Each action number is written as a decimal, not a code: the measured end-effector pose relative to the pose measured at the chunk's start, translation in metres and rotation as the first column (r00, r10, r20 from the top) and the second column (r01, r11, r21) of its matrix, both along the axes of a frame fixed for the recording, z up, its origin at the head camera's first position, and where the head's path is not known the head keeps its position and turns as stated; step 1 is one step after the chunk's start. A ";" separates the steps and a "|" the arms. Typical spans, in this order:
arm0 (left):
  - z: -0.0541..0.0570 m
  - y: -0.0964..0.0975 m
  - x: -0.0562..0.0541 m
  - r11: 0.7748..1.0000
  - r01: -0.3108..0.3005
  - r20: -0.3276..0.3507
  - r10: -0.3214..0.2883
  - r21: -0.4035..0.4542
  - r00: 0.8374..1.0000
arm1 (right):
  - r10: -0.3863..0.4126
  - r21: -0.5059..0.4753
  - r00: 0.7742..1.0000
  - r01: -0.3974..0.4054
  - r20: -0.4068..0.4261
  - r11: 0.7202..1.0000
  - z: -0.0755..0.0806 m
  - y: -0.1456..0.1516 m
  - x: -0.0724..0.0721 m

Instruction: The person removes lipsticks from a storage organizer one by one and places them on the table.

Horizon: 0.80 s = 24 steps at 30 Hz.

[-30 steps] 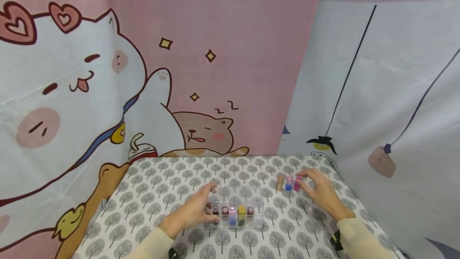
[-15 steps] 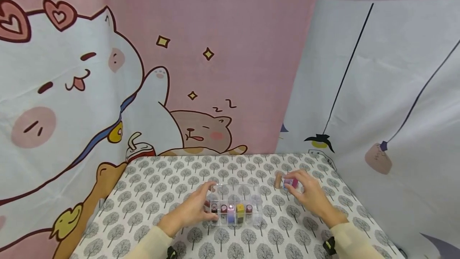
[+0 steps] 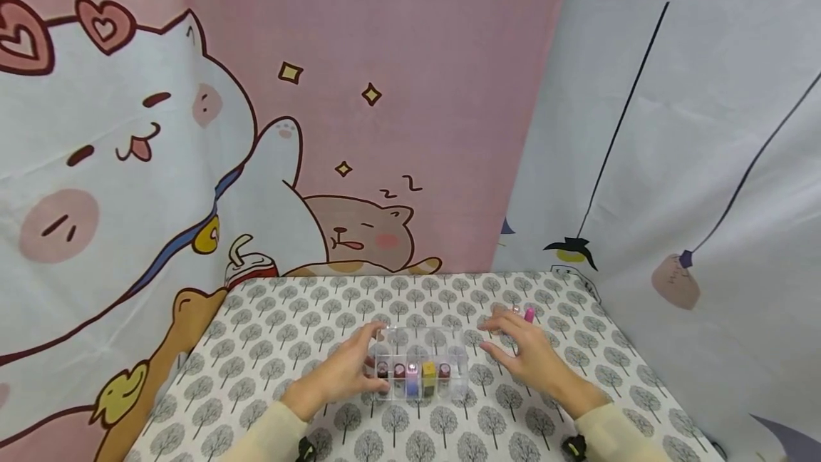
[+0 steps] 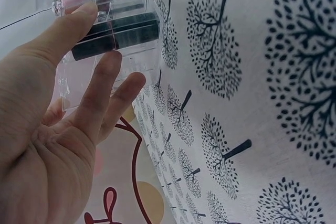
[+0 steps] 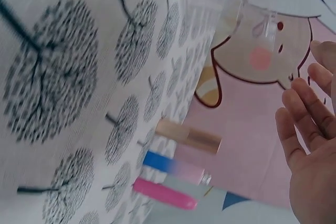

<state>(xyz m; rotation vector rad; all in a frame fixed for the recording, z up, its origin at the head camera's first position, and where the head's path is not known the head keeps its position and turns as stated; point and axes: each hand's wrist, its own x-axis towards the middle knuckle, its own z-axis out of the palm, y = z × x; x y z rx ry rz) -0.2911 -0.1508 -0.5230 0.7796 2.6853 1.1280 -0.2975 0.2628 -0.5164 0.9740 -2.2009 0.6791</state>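
Observation:
A clear plastic lipstick organizer [image 3: 454, 348] sits on the table, its front row holding several lipsticks, among them a pink-and-blue one [image 3: 412, 381] and a yellow-topped one [image 3: 428, 375]. My left hand [image 3: 340, 376] holds the organizer's left end between thumb and fingers, beside a black lipstick [image 4: 115, 38]. Nothing is in my right hand [image 3: 535, 358], whose fingers are spread just right of the organizer. Beyond that hand, three tubes stand upright: a tan one [image 5: 189, 136], a blue-to-pink one [image 5: 173, 167] and a magenta one [image 5: 165, 194]. In the head view the hand largely hides the first two.
A cloth [image 3: 301, 334] printed with grey trees covers the table. Behind it hangs a pink curtain [image 3: 436, 127] with cartoon cats, and a pale curtain [image 3: 616, 127] hangs along the right side.
My right hand has moved left, from beside the magenta tube past the other tubes toward the organizer, with nothing taken. The left hand stays on the organizer.

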 end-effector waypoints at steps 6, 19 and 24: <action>-0.001 0.001 -0.001 1.000 0.005 0.007 -0.005 -0.001 1.000 | 0.051 -0.001 0.995 -0.051 0.086 0.999 -0.001 -0.015 0.005; -0.002 0.001 -0.001 1.000 -0.007 -0.019 0.007 -0.007 1.000 | 0.153 0.024 0.970 -0.161 0.190 0.987 -0.004 -0.040 0.010; -0.005 0.000 -0.003 1.000 -0.007 -0.013 0.007 -0.013 1.000 | 0.179 0.057 0.961 -0.194 0.209 0.979 -0.009 -0.048 0.011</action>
